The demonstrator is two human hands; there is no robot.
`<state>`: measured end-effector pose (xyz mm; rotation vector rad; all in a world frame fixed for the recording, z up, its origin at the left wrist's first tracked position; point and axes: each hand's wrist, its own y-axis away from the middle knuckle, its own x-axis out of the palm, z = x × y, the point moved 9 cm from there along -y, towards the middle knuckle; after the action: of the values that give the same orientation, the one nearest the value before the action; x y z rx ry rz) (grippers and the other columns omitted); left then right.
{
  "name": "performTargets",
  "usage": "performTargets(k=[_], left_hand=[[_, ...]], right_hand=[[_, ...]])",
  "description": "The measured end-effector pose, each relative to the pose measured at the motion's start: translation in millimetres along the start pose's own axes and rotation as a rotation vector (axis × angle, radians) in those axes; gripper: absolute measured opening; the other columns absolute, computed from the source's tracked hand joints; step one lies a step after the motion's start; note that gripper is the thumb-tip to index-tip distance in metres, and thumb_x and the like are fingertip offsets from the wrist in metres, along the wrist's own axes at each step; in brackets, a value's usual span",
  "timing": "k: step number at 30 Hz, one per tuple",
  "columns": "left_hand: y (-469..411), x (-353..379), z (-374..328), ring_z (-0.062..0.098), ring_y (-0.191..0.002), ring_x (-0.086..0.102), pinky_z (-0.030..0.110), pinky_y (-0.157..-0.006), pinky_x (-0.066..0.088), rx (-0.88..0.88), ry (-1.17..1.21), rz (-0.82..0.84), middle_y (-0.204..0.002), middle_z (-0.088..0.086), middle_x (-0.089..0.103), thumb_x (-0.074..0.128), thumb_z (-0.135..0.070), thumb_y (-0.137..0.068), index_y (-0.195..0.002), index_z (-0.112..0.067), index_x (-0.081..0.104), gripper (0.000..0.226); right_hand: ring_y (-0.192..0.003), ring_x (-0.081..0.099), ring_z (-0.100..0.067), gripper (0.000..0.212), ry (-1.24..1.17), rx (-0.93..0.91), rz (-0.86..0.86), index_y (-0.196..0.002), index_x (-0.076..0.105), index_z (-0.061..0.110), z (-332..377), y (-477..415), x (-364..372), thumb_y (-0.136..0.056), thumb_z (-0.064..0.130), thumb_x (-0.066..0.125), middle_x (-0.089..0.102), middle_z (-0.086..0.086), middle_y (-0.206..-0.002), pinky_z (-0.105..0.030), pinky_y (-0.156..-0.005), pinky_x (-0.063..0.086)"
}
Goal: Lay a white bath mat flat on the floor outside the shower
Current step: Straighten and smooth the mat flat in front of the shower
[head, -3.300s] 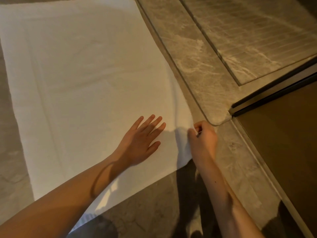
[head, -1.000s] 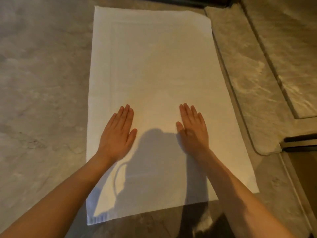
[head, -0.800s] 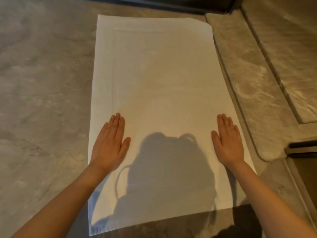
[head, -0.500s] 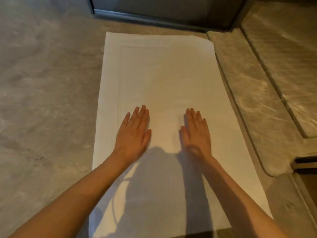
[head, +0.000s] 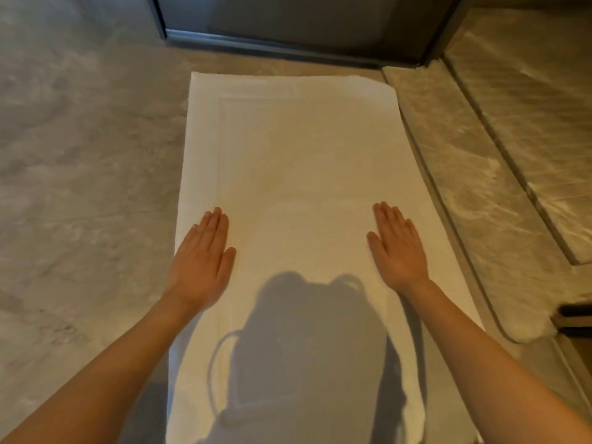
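The white bath mat [head: 298,155] lies spread flat on the grey marble floor, its long side running away from me beside the shower's raised stone curb [head: 455,193]. My left hand [head: 200,264] presses palm down near the mat's left edge, fingers straight and together. My right hand [head: 397,248] rests palm down near the mat's right edge. Neither hand holds anything. My shadow covers the mat's near end.
A dark metal frame and glass panel [head: 288,36] stand just beyond the mat's far end. The shower floor [head: 544,107] lies to the right past the curb. Grey marble floor [head: 80,171] stretches to the left. A dark door track [head: 576,312] shows at the right edge.
Half a second ago both hands lay close together at the mat's middle; they have slid apart to its left and right edges. The view has tilted up a little.
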<state>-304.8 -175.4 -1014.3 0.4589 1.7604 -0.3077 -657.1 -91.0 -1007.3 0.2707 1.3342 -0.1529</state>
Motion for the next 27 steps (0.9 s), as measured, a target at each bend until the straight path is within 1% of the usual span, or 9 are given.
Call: performTargets(k=[4,8,11,15,18,20,22,24,27], left_hand=[[0.3,3.5,6.2,0.007,-0.147,-0.01,0.022,-0.117,-0.01,-0.032,0.016,-0.004,-0.161,-0.001,-0.004,0.01,-0.049,-0.1,-0.155,-0.015,0.004,0.065],[1.6,2.1,7.0,0.006,-0.146,-0.015,0.022,-0.117,-0.012,-0.051,0.026,-0.018,-0.162,0.002,-0.005,0.01,-0.048,-0.098,-0.155,-0.014,0.002,0.067],[3.2,-2.7,4.2,0.008,-0.146,-0.016,0.025,-0.117,-0.011,-0.063,0.03,-0.018,-0.162,0.003,-0.008,0.008,-0.048,-0.097,-0.155,-0.012,-0.001,0.068],[0.3,-10.9,-3.6,0.021,-0.15,-0.003,0.033,-0.121,-0.001,-0.097,-0.028,0.006,-0.163,0.012,0.002,0.01,-0.046,-0.096,-0.154,-0.005,0.005,0.071],[-19.8,-24.8,-41.3,0.031,-0.148,0.016,0.039,-0.12,0.009,0.026,-0.032,-0.059,-0.159,0.017,0.019,0.021,-0.039,-0.098,-0.152,-0.001,0.021,0.066],[-33.3,-18.3,-76.9,0.029,-0.148,0.015,0.039,-0.12,0.007,0.175,-0.044,-0.03,-0.16,0.014,0.019,0.017,-0.038,-0.099,-0.152,-0.005,0.021,0.063],[-41.7,-6.2,-82.9,0.024,-0.149,0.009,0.037,-0.121,0.003,0.186,-0.043,0.023,-0.162,0.009,0.013,0.007,-0.042,-0.096,-0.153,-0.008,0.015,0.067],[-40.0,-0.9,-55.8,0.023,-0.149,0.01,0.037,-0.12,0.005,0.118,-0.017,0.034,-0.161,0.008,0.013,0.006,-0.045,-0.095,-0.153,-0.01,0.016,0.069],[-20.6,-3.2,2.3,0.025,-0.148,0.015,0.036,-0.119,0.006,0.03,-0.006,-0.01,-0.16,0.01,0.019,0.014,-0.045,-0.097,-0.152,-0.006,0.022,0.068]], right_hand=[[-0.151,0.004,-0.014,0.064,-0.008,0.074,-0.028,-0.157,0.01,0.023,-41.8,9.1,-11.8,-0.1,0.049,0.015,0.011,0.001,-0.164,-0.033,-0.122,0.001],[-0.151,0.004,-0.016,0.059,-0.014,0.108,-0.047,-0.157,0.011,0.024,-56.2,12.7,-15.7,-0.103,0.046,0.019,0.011,0.0,-0.164,-0.035,-0.123,0.002],[-0.152,0.006,-0.021,0.059,-0.016,0.197,-0.075,-0.157,0.012,0.014,-67.2,13.3,-19.0,-0.105,0.038,0.027,0.012,-0.006,-0.164,-0.039,-0.123,0.004],[-0.151,0.008,-0.028,0.059,-0.02,0.274,-0.096,-0.155,0.013,0.006,-54.8,5.9,-33.6,-0.105,0.035,0.026,0.013,-0.016,-0.163,-0.043,-0.122,0.005],[-0.15,0.013,-0.031,0.061,-0.064,0.083,-0.197,-0.154,0.019,0.004,35.6,-3.7,-37.1,-0.101,0.033,0.029,0.018,-0.016,-0.161,-0.041,-0.122,0.005],[-0.15,0.014,-0.027,0.058,-0.096,-0.137,-0.123,-0.155,0.022,0.011,115.4,-7.3,-12.5,-0.103,0.033,0.034,0.022,-0.008,-0.162,-0.04,-0.122,0.006],[-0.151,0.013,-0.022,0.056,-0.071,-0.29,-0.043,-0.155,0.023,0.02,164.5,-7.5,12.3,-0.103,0.036,0.035,0.023,-0.001,-0.162,-0.039,-0.122,0.006],[-0.15,0.016,-0.021,0.055,-0.036,-0.297,-0.031,-0.155,0.025,0.022,155.1,-17.9,16.6,-0.103,0.037,0.035,0.024,0.001,-0.161,-0.039,-0.121,0.007],[-0.15,0.018,-0.024,0.057,-0.012,-0.103,-0.067,-0.155,0.024,0.019,64.9,-30.9,3.7,-0.102,0.039,0.033,0.023,-0.004,-0.161,-0.039,-0.12,0.01]])
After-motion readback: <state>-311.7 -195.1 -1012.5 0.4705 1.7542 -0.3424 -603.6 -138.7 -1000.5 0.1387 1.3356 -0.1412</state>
